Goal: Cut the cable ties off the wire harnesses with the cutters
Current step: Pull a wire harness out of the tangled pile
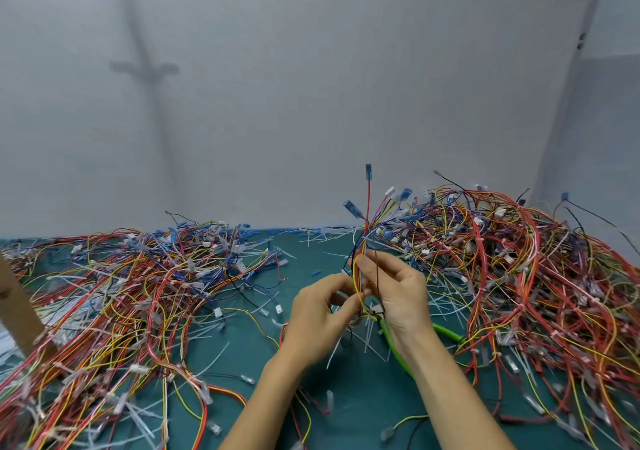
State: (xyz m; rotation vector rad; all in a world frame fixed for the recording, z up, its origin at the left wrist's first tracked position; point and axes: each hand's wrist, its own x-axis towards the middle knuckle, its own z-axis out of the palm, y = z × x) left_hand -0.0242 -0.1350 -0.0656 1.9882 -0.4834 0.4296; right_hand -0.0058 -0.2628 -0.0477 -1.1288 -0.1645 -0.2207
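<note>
A small wire harness of red, yellow and black wires stands upright between my hands, its blue and white connectors fanning out at the top. My left hand pinches the lower part of the bundle with thumb and fingertips. My right hand holds the same bundle from the right, fingers curled round the wires. The green-handled cutters lie on the mat under my right wrist; only their handles show. I cannot tell whether a cable tie sits on the held bundle.
A large heap of tangled harnesses fills the right side, another heap the left. Cut white cable ties litter the green mat between them. A brown cardboard piece stands at the far left. A grey wall rises behind.
</note>
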